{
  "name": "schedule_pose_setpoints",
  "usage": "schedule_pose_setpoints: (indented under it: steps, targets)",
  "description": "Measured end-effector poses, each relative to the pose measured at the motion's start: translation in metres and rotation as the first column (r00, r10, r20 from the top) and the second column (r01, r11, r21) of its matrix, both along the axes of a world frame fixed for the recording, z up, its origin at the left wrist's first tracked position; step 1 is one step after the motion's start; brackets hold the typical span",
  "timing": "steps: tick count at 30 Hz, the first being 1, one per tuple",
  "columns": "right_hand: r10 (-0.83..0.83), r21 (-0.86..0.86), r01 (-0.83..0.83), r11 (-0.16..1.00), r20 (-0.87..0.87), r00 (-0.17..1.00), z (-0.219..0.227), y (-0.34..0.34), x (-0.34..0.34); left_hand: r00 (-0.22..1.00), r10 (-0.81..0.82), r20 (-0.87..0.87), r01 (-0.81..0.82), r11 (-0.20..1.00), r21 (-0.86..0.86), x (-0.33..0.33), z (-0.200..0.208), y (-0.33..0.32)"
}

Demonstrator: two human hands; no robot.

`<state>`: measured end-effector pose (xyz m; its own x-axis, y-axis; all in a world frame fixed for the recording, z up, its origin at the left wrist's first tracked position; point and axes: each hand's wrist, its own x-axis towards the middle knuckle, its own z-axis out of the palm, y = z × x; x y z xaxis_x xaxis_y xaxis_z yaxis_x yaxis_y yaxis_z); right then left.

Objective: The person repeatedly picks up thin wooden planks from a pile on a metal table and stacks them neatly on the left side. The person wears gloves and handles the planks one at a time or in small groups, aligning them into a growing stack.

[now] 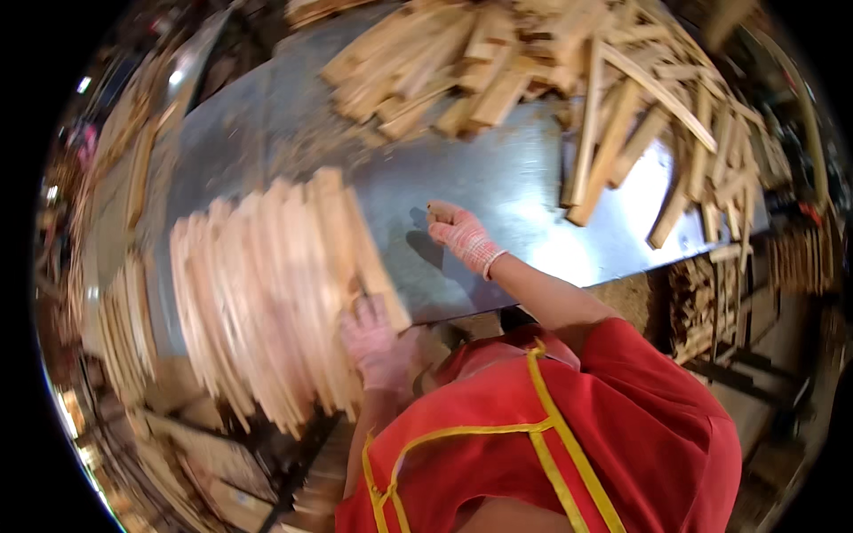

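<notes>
My left hand (369, 336), in a pink-and-white knit glove, is at the near right end of a row of pale wooden slats (258, 293). Its fingers, blurred by motion, reach into a narrow gap and close around the rightmost wooden slat (371, 249), which slants slightly away from the row. The slats lie side by side, their near ends overhanging the front edge of the metal table (471, 178). Above the bare metal to the right, my right hand (464, 238) wears a similar glove. Its fingers are curled together, and whatever they hold is too small to name.
Loose wooden strips (498, 62) are heaped along the far side, spreading to the right as a tangled pile (640, 124). More slats (129, 320) lie at the far left. Stacked wood pieces (706, 306) sit on a rack below the table's right side.
</notes>
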<state>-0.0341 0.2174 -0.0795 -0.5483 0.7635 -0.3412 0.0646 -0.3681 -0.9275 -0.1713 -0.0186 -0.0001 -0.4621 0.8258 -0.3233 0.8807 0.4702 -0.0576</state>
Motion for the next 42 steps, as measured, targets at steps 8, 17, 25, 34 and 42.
schedule_pose_setpoints:
  steps: [8, 17, 25, 34, 42]
  targets:
    - [-0.888, 0.882, 0.111, 0.459, 0.458, 0.033, 0.043, 0.225, 0.249, 0.988, 0.108, -0.110, -0.118, 0.989, -0.088, 0.026, 0.018, 0.055]
    - [-0.751, 0.586, 0.495, 0.642, 0.611, 0.251, 0.032, 0.237, 0.245, 0.959, 0.160, -0.232, -0.105, 0.967, 0.231, -0.047, -0.025, -0.027]
    - [-0.474, -0.157, 0.452, 0.878, -0.160, 0.866, -0.006, 0.123, 0.230, 0.935, 0.346, 0.074, -0.352, 0.886, 0.301, -0.043, -0.006, -0.030]
    - [0.017, -0.102, 0.013, 0.995, 0.283, 0.959, 0.000, -0.048, -0.032, 0.888, 0.436, 0.144, -0.435, 0.698, 0.569, -0.074, 0.003, -0.126]
    - [0.360, 0.087, -0.389, 0.917, 0.239, 0.902, 0.052, -0.078, -0.076, 0.979, 0.192, 0.067, -0.198, 0.819, 0.539, -0.013, 0.007, -0.095]
